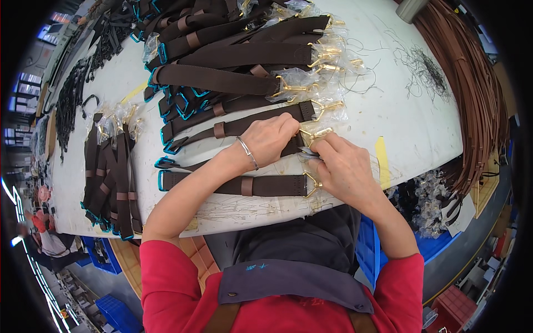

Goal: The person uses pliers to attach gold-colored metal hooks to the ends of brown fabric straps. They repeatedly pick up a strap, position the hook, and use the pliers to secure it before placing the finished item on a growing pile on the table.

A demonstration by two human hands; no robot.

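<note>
My left hand [271, 139] is closed on the end of a dark brown webbing strap [200, 165], beside its gold metal hook [315, 133]. My right hand [345, 169] is closed around small silvery thread snips [307, 151], whose tips lie close to that strap end. The fingers of both hands hide part of the strap and the snips. Nearest to me lies another brown strap [272, 186] with a leather loop, a blue-wrapped buckle on its left and a gold hook on its right. Just beyond my left hand is a similar strap [250, 122].
More brown straps [222, 80] are piled at the back, hooks in clear plastic. A smaller bundle [111, 183] lies left. Cut threads [425, 75] and long brown strips [472, 83] are at the right. Below the table's right edge stands a blue bin [369, 250].
</note>
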